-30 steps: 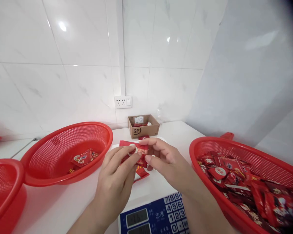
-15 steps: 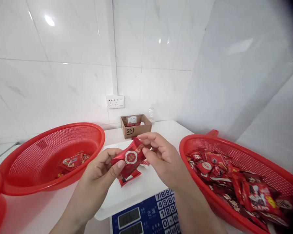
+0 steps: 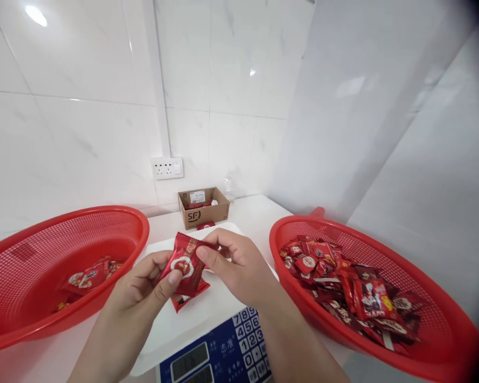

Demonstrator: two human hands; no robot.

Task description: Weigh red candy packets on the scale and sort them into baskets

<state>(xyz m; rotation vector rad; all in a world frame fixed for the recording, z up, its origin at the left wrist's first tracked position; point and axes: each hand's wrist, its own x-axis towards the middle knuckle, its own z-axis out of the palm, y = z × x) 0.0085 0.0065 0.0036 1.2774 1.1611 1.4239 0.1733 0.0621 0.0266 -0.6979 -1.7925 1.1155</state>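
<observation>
A red snack packet (image 3: 187,266) with a round white emblem is held up above the scale's white pan (image 3: 223,308). My left hand (image 3: 147,287) pinches its lower left part between thumb and fingers. At its upper right side, the thumb and fingers of my right hand (image 3: 239,266) grip the same packet. Below the hands, another red packet (image 3: 189,299) lies on the pan, partly covered. The blue panel of the scale (image 3: 223,348), with number keys and a display, faces me.
To the right, a red mesh basket (image 3: 431,263) holds many red packets (image 3: 343,287). Another red basket (image 3: 131,215) on the left has a few packets (image 3: 93,276). Behind the scale stand a cardboard box (image 3: 215,214) and a clear plastic bottle (image 3: 229,186), near a wall socket (image 3: 166,168).
The view has turned right, so the surroundings appear farther left. The packet is now tilted more upright between both hands, which keep hold of it.
</observation>
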